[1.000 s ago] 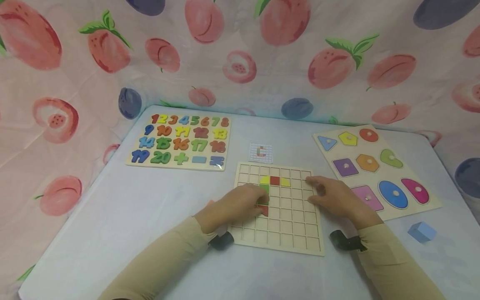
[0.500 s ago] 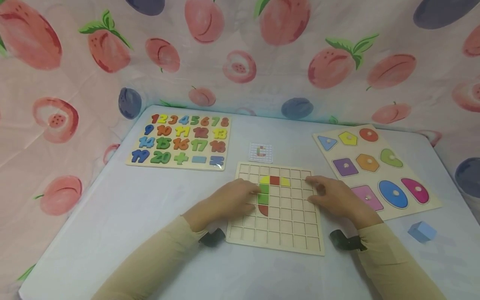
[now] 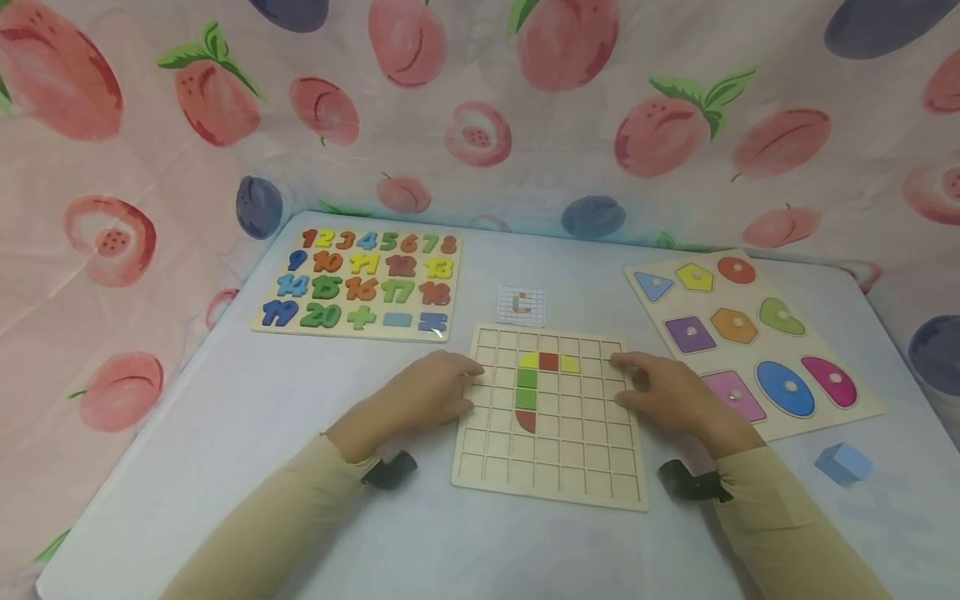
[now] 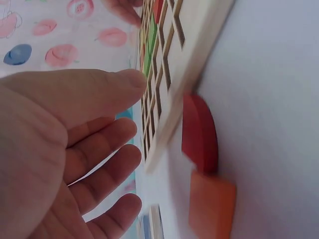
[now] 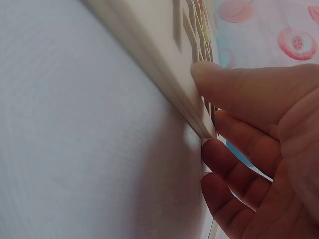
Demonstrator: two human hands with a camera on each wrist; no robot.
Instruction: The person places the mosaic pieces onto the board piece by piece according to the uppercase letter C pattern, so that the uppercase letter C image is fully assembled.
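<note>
White table (image 3: pixel 240 417), fruit-print cloth (image 3: pixel 532 179) behind, wooden grid board (image 3: pixel 573 432) lying flat

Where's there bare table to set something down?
Between the number board and the left sleeve, between the card and the shape board, and in front of the grid board. Crowded: the grid board's left edge, where a red block and orange block lie.

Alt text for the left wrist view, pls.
A left hand, holding nothing, near the edge of a gridded wooden board. A curved red block and an orange block lie on the table beside the board. Green pieces sit in the grid; part of the right hand shows at the top.
</note>
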